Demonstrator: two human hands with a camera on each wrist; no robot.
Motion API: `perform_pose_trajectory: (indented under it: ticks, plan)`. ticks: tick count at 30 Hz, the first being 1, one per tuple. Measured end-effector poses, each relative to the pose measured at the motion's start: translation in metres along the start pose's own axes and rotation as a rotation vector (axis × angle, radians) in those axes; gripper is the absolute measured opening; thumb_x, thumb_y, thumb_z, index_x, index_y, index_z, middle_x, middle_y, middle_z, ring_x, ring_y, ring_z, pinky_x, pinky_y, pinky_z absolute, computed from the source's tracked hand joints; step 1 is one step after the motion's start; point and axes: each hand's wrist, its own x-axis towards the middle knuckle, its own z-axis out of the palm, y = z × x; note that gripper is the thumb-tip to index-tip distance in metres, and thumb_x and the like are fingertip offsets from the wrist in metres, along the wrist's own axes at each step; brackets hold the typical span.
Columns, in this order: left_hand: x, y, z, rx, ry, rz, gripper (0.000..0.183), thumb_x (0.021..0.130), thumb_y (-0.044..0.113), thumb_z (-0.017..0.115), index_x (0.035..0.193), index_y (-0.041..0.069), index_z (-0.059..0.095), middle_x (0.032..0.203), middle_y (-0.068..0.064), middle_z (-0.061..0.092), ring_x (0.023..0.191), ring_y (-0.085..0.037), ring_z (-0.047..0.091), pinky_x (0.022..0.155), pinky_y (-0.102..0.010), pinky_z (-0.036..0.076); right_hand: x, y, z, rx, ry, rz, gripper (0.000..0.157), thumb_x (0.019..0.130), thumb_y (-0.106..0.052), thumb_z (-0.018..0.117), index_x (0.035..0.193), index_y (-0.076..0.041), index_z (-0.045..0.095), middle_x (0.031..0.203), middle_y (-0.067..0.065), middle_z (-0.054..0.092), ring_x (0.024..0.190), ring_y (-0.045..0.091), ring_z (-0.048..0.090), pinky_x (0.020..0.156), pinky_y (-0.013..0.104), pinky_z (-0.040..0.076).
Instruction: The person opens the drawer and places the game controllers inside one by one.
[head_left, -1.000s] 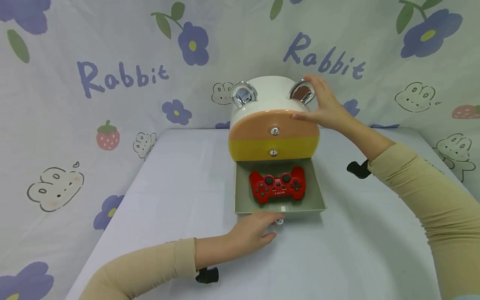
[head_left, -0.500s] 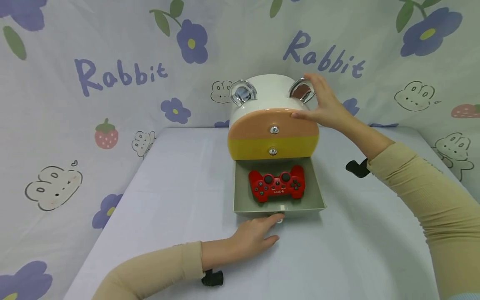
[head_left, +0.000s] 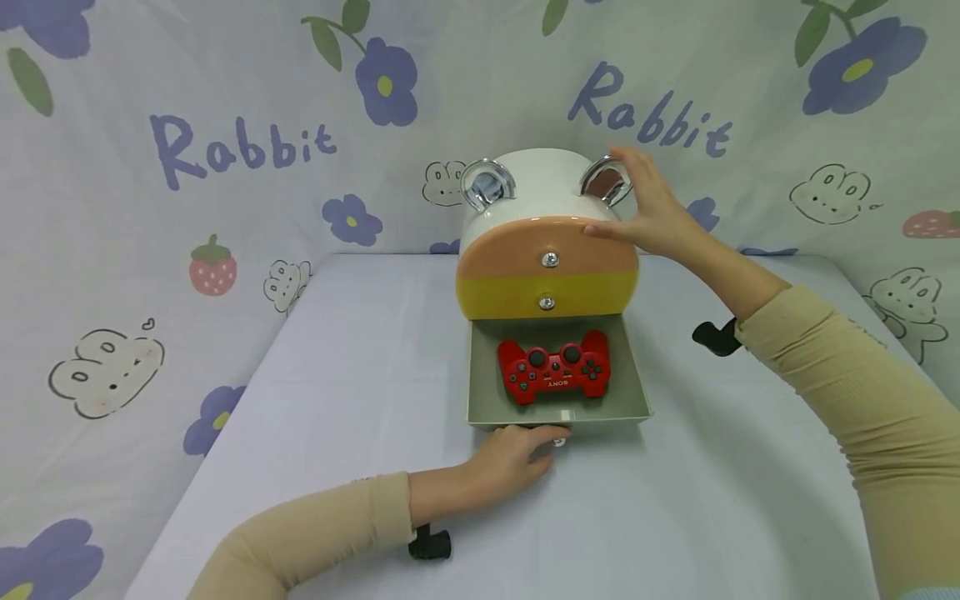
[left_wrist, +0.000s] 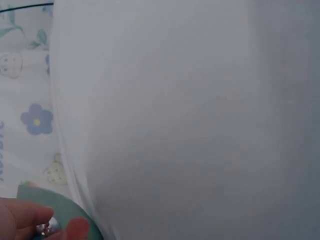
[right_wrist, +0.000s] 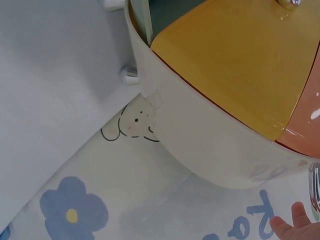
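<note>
A rounded white cabinet [head_left: 546,179] with chrome ears stands at the back of the table. Its orange [head_left: 510,246] and yellow [head_left: 502,296] drawers are pushed in. The green bottom drawer [head_left: 483,400] is pulled out, holding a red game controller [head_left: 555,367]. At that drawer's front, my left hand [head_left: 502,467] has its fingers curled round the silver drawer knob [head_left: 559,442], which also shows between finger and thumb in the left wrist view. My right hand [head_left: 656,221] spreads over the cabinet's upper right, thumb on the orange front and fingers at the right ear [head_left: 606,182].
A white cloth covers the table [head_left: 360,350]. Behind the cabinet hangs a curtain [head_left: 255,75] printed with rabbits and flowers. Black strap pieces show at the left wrist [head_left: 430,546] and right wrist [head_left: 716,339]. Short silver feet [right_wrist: 130,75] stick out under the cabinet.
The left hand drops slightly below the knob, a finger touching it, then comes back up with its fingers around the knob. The drawer, controller and right hand stay put.
</note>
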Motion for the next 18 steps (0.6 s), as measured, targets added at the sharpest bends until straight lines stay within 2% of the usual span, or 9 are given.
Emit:
perform_pose_trajectory:
  ticks: [3,8,14,18]
  plan:
    - [0.002,-0.001,-0.001,-0.014,0.028,0.005,0.030,0.084,0.010,0.063,0.113,0.020,0.064,0.099,0.006,0.069,0.049,-0.001,0.037,0.050,-0.013,0.033,0.001,0.001,0.001,-0.003,0.003,-0.006,0.096,0.074,-0.035,0.074,0.146,-0.012,0.015,0.150,0.011,0.015,0.138,0.027,0.013,0.108,0.055,0.013]
    - [0.004,0.000,-0.006,0.007,0.071,0.016,0.025,0.084,0.012,0.063,0.108,0.020,0.067,0.098,0.007,0.069,0.065,0.001,0.052,0.061,-0.013,0.042,0.001,0.002,0.000,-0.010,0.005,-0.011,0.096,0.074,-0.035,0.075,0.145,-0.012,0.015,0.150,0.011,0.015,0.138,0.027,0.013,0.108,0.054,0.013]
    - [0.009,0.000,-0.013,-0.025,0.088,0.016,0.022,0.084,0.013,0.065,0.105,0.019,0.069,0.097,0.006,0.069,0.060,-0.001,0.048,0.054,-0.013,0.038,0.000,0.000,-0.001,-0.007,0.001,-0.006,0.097,0.074,-0.036,0.074,0.146,-0.012,0.014,0.151,0.011,0.014,0.139,0.027,0.012,0.108,0.054,0.012]
    - [0.014,-0.001,-0.016,-0.045,0.093,0.008,0.021,0.085,0.014,0.064,0.104,0.018,0.069,0.096,0.007,0.069,0.066,0.001,0.052,0.057,-0.011,0.039,0.000,0.001,-0.001,-0.007,0.004,-0.006,0.098,0.073,-0.037,0.075,0.146,-0.012,0.014,0.151,0.010,0.014,0.139,0.027,0.011,0.108,0.054,0.012]
